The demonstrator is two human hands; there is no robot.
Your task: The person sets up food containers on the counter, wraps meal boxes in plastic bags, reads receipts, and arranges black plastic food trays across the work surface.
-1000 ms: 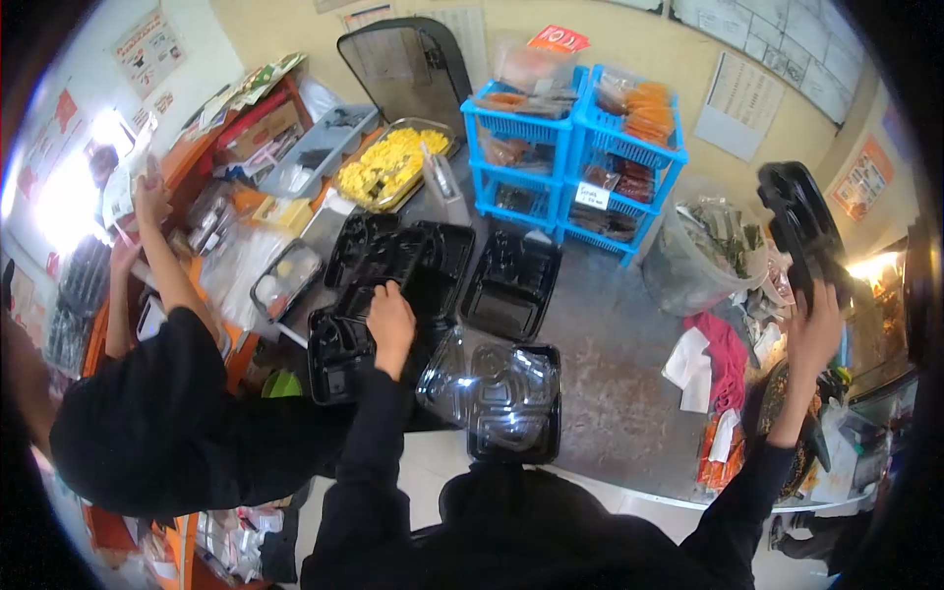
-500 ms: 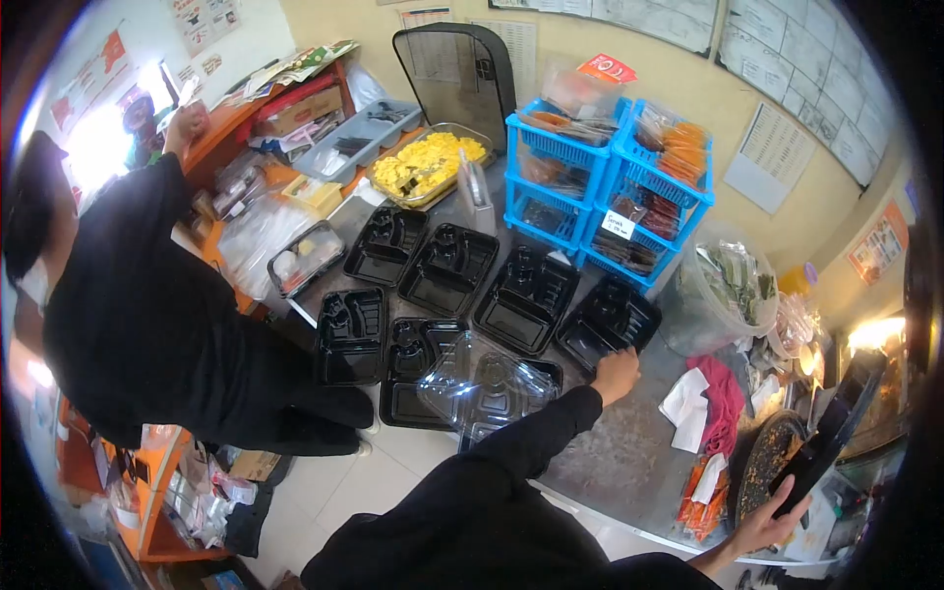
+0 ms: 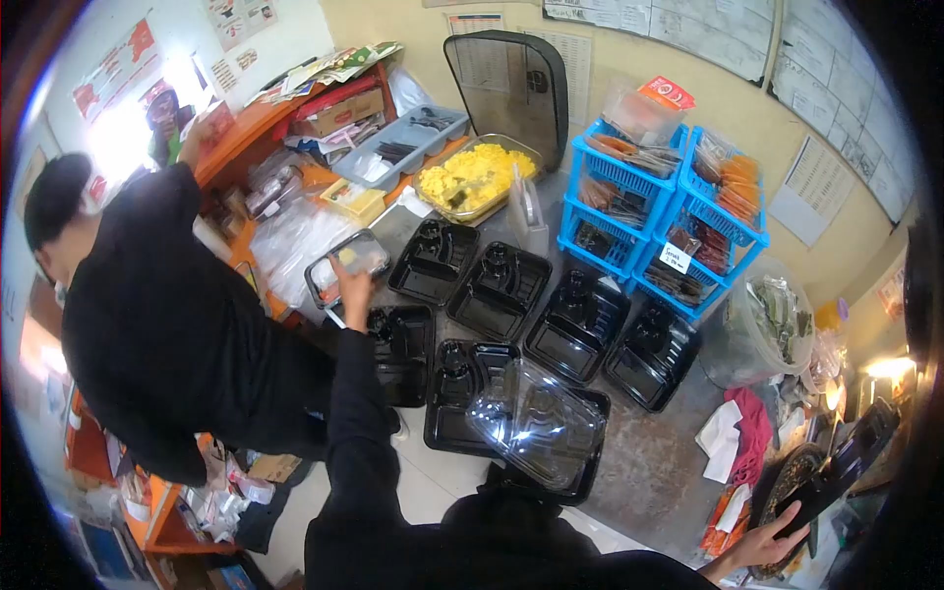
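My left hand (image 3: 352,293) reaches over a clear-walled container (image 3: 362,244) with pale contents, its index finger stretched toward the inside. Whether the fingertips touch anything in there I cannot tell. Low at the right, my right hand (image 3: 765,547) grips a black meal tray (image 3: 836,477) seen nearly edge-on; it may be a stack. Several black compartment trays stand on the metal table, among them one at the right end (image 3: 654,356) and one in the back row (image 3: 500,290). A clear plastic lid (image 3: 536,418) rests tilted over the front trays.
A glass dish of yellow food (image 3: 477,179) stands at the back beside a grey-blue divided bin (image 3: 403,147). Blue baskets (image 3: 629,261) hold packets. A clear tub (image 3: 723,344), a pink cloth (image 3: 752,433) and a dark pan (image 3: 787,472) sit rightward. Another person (image 3: 187,324) stands at left.
My left hand has left the right-end tray and swung left to the clear-walled container. My right hand still holds the black tray at the right. The view has shifted.
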